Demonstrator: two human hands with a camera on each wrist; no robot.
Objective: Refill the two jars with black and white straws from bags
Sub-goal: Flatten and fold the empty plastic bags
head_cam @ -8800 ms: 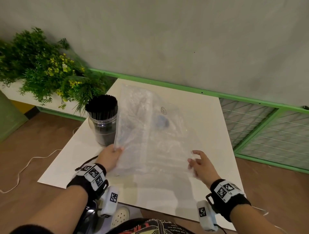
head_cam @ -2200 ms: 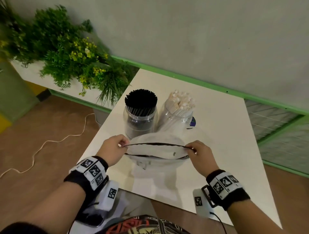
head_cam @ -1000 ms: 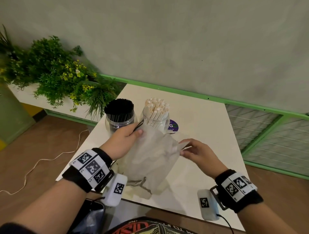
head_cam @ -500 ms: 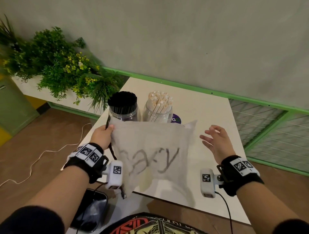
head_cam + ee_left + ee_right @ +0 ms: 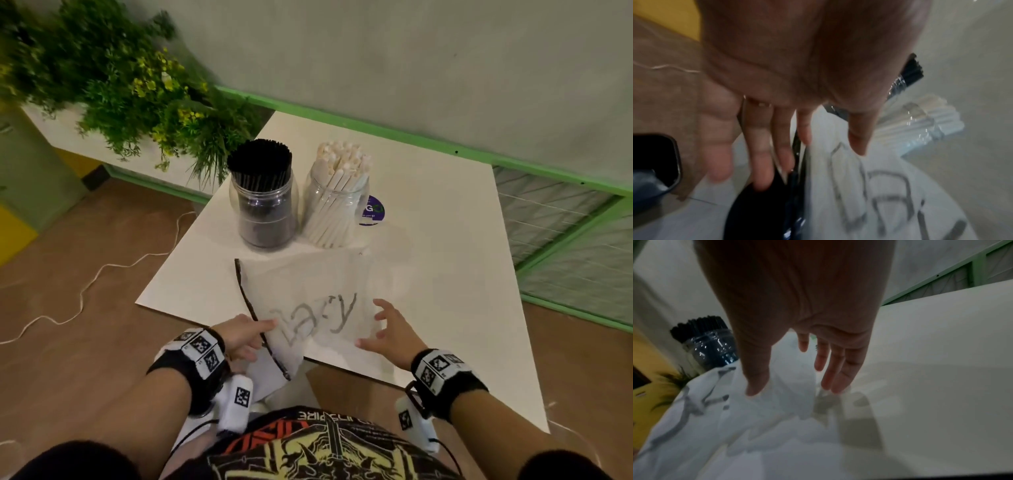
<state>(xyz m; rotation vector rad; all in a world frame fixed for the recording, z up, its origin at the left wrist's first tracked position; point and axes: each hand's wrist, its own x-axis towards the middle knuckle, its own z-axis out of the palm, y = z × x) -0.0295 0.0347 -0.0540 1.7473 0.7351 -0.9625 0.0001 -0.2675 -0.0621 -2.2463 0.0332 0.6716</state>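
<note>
white table (image 5: 445, 240) is carrying both filled jars, black straws (image 5: 259, 161) beside white straws (image 5: 343, 161), with the bag (image 5: 308, 291) lying flat before them. left hand (image 5: 777, 97) is spreading loose fingers at its dark-edged side. right hand (image 5: 797, 321) is hovering wide over its other edge.

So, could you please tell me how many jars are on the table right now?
2. The jar of black straws stands left, the jar of white straws right beside it, both behind the white bag.
</note>
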